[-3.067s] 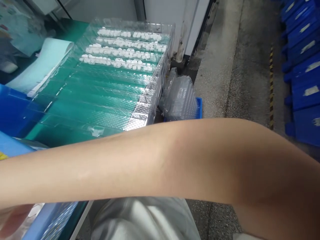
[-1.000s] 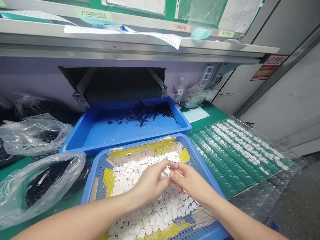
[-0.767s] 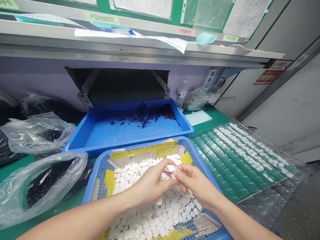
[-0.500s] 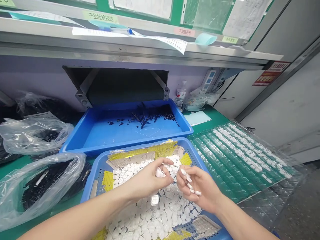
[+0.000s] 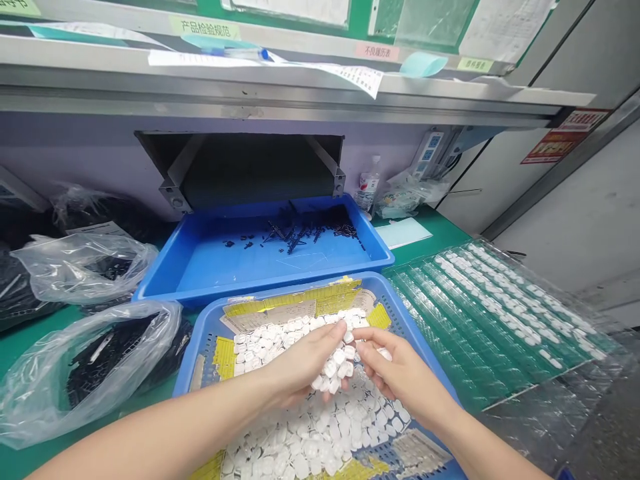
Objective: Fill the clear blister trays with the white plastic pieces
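Note:
My left hand (image 5: 313, 357) is cupped palm up around a handful of small white plastic caps (image 5: 336, 371). Close against it, my right hand (image 5: 400, 370) has its thumb and fingers curled in a pinch at the edge of that pile. A white cap (image 5: 384, 353) shows inside the curl of the right fingers. Below both hands is a blue perforated basket (image 5: 417, 327), lined with yellow tape and paper, holding many loose white caps (image 5: 310, 433). The hands hide part of that heap.
Behind the basket stands a blue tray (image 5: 210, 267) with black plastic bits. A clear ribbed tray (image 5: 450, 333) at right carries rows of white caps. Plastic bags (image 5: 125, 373) of black parts lie at left. A bottle (image 5: 367, 187) stands under the metal shelf (image 5: 280, 100).
My left hand has turned palm up and now shows a pile of caps. My right hand has turned over and closed into a pinch beside it. The view has shifted slightly.

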Available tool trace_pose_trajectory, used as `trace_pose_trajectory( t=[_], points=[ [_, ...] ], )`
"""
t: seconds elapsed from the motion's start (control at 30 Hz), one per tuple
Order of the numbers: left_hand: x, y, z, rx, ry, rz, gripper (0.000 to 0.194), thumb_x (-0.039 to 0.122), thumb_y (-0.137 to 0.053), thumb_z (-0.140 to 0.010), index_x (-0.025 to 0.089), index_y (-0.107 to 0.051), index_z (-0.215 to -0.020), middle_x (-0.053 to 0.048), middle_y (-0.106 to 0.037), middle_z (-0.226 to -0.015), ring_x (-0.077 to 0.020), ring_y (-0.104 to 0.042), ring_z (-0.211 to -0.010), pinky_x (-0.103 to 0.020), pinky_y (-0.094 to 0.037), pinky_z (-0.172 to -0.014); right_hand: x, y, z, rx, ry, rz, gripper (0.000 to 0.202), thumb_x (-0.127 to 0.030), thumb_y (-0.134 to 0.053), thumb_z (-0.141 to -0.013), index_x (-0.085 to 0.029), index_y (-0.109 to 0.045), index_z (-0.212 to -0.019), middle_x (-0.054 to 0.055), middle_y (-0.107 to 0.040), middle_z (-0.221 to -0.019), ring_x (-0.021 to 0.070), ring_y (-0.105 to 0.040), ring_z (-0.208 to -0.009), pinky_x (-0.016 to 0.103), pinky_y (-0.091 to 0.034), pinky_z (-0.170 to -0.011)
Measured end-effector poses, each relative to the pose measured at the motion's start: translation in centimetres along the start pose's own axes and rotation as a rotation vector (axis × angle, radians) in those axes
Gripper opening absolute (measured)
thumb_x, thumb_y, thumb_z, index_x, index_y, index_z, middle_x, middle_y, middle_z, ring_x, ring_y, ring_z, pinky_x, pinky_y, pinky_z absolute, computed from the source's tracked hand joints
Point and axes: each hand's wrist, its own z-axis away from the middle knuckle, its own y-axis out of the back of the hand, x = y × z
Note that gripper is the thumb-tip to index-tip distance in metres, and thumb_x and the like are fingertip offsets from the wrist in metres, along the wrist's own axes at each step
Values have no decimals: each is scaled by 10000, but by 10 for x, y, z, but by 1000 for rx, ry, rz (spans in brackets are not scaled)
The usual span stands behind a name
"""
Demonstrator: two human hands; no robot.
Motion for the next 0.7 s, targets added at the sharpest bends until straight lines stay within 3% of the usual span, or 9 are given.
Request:
trace_pose_trajectory(
  t=[0.13, 0.37, 0.53, 0.7],
  points=[
    [-3, -4, 0, 9, 4, -72, 367, 558, -425, -720, 202, -438, -810, 28, -468, -611, -97, -469, -502, -174, -274, -355, -2, -4, 0, -140, 110, 87, 165, -323, -549, -700, -169, -548, -758, -30, -513, -522, 63, -408, -438, 191, -285, -422],
    [-1, -5, 0, 0, -5, -41, 385, 565, -367, -748, 204, -471, -832, 30, -471, -512, -81, -398, -386, -203, -282, -370, 0, -3, 2, -47, 41, 170, 165, -331, -550, -685, -170, -579, -666, -59, -380, -411, 42, -266, -350, 200, -201, -367],
    [2, -1, 1, -55, -35, 25, 354, 520, -370, -772, 186, -482, -803, 33, -481, -538, -56, -382, -342, -191, -255, -352, 0, 2, 1, 0, -78, -12, 291, -412, -576, -650, -159, -560, -794, -69, -357, -405, 46, -280, -368, 185, -198, -369],
    [6, 4, 2, -56, -75, -20, 242, 417, -454, -770, 176, -451, -748, 28, -484, -631, -49, -402, -409, -165, -286, -331, -1, 5, -1, -13, -91, -148, 291, -396, -588, -652, -148, -542, -798, -74, -355, -405, 39, -264, -375, 180, -183, -367]
  ],
)
